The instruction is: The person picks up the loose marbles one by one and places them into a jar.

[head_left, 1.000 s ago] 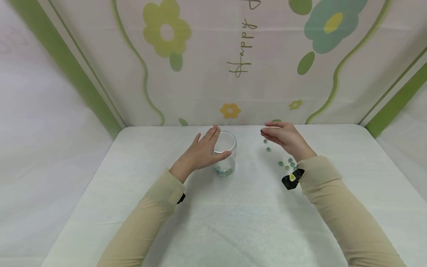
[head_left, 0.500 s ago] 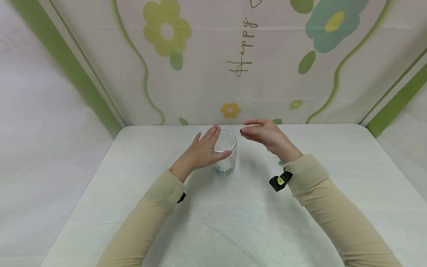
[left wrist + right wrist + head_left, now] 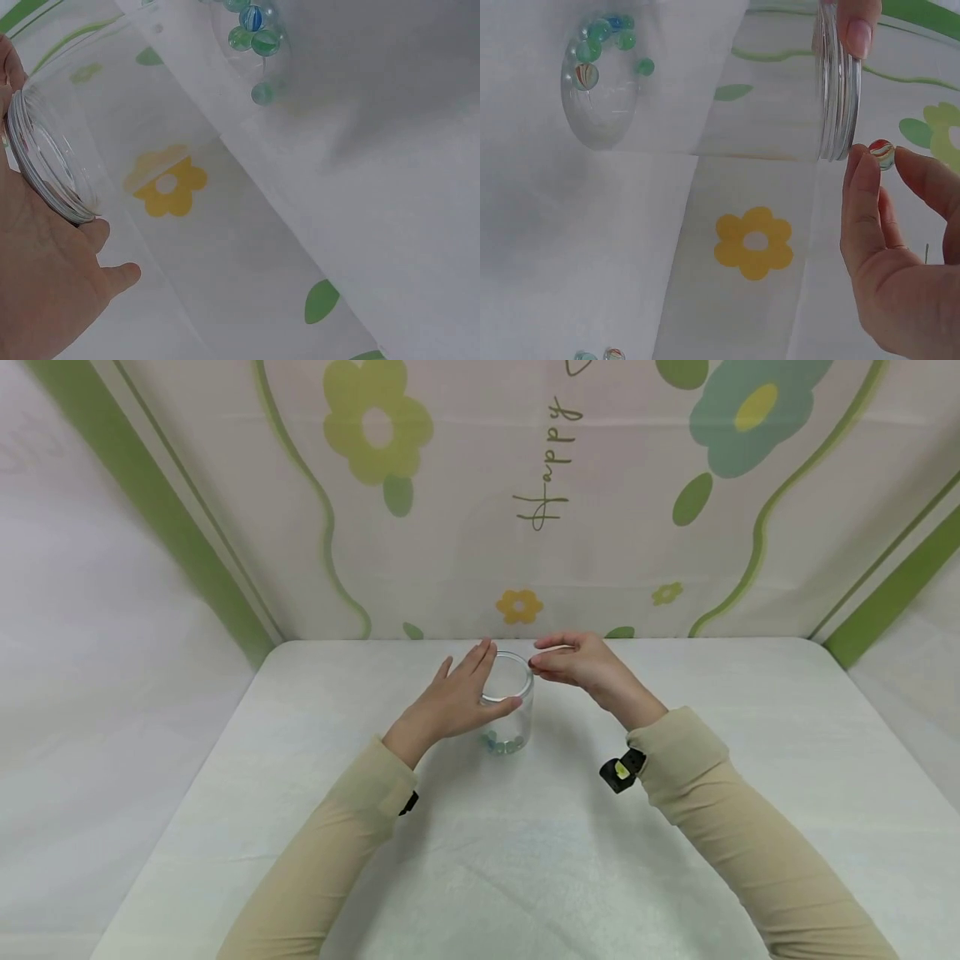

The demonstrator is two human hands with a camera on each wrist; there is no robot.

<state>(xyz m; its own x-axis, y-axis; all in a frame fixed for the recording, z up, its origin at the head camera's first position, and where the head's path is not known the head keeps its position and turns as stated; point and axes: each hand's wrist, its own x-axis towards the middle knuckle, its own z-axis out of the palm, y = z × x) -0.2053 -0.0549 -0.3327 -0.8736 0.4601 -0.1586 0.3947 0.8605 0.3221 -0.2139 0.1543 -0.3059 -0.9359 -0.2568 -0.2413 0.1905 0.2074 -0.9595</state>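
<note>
A clear glass jar (image 3: 519,718) stands upright on the table, several green and blue marbles (image 3: 589,50) at its bottom, one of them with red-brown stripes. My left hand (image 3: 448,700) holds the jar at its rim from the left, thumb across the near side and fingers along the far left. At the right of the rim is my right hand (image 3: 588,670), thumb and fingertips pinching a clear marble (image 3: 883,154) with red and white swirls. In the right wrist view that marble is just outside the jar's mouth.
Two loose marbles (image 3: 614,355) lie on the white-covered table (image 3: 480,860), at the lower edge of the right wrist view; the right arm hides that spot in the head view. Behind the table hangs a flower-printed cloth (image 3: 450,543).
My right hand has moved left from above the loose marbles to the jar's rim, carrying the pinched marble, and has dipped slightly. The left hand and jar have stayed put.
</note>
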